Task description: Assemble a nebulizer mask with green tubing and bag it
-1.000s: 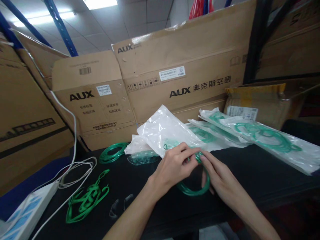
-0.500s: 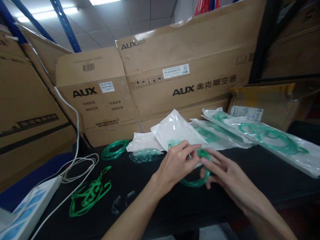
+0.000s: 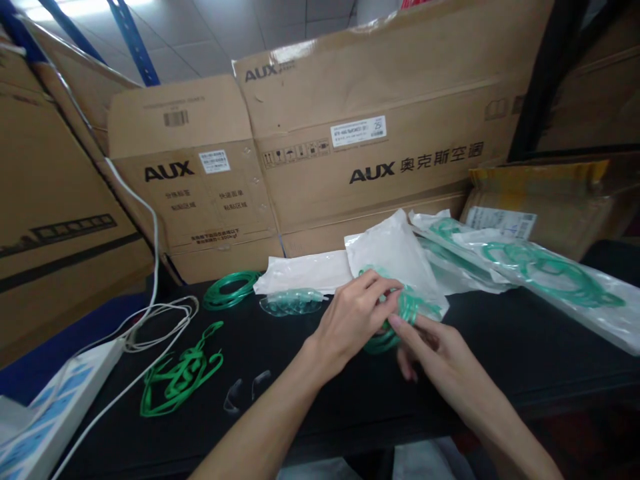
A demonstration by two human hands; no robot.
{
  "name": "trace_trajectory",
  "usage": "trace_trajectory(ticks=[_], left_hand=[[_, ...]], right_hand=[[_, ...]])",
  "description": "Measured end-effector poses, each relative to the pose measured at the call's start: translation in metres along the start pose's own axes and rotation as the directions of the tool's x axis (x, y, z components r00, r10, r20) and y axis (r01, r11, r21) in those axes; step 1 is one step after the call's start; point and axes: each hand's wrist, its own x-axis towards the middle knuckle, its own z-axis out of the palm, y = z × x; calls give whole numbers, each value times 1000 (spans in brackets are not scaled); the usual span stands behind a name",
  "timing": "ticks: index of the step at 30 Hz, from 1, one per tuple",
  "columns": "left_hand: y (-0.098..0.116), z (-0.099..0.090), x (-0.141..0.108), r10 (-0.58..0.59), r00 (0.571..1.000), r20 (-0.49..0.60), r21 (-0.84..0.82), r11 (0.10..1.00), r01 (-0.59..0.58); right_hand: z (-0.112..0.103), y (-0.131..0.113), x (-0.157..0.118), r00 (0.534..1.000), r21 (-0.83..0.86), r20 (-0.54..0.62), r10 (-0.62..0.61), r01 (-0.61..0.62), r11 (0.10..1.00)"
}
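Both my hands meet over a coil of green tubing [image 3: 385, 340] at the middle of the black table [image 3: 500, 347]. My left hand [image 3: 353, 319] pinches the coil's top with thumb and fingers. My right hand [image 3: 425, 343] grips the coil from the right, its fingers partly under it. Part of the tubing reaches into the mouth of a clear plastic bag [image 3: 395, 257] that lies just behind my hands.
More bagged green tubing [image 3: 545, 273] is spread at the right. A loose green coil [image 3: 230, 290], a clear mask piece [image 3: 293, 301], green straps [image 3: 180, 377] and small clear parts [image 3: 245, 393] lie left. A white power strip [image 3: 45, 420] and cable sit far left. AUX cartons [image 3: 380, 127] wall the back.
The coil has shrunk and moved up toward the bag's mouth. The bag has dropped flatter onto the table, and both hands have shifted slightly right.
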Motion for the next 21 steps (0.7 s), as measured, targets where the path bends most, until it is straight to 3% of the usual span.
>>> trace_trajectory(ticks=[4,10,14,21], left_hand=[[2,-2,0,-5,1000,29,14,1000,5],[2,-2,-1,-175,974,145,220,965,141],[-6,1,-4,-237,957,169,217,956,198],[-2,5,-4,-147,966,212,130,984,121]], right_hand=[[-9,1,0,991,93,76,107,-114,989],[-24,1,6,996,127,32,84,-88,988],[-30,2,9,996,148,-61,67,-57,987],[-32,9,12,954,223,-299,33,36,974]])
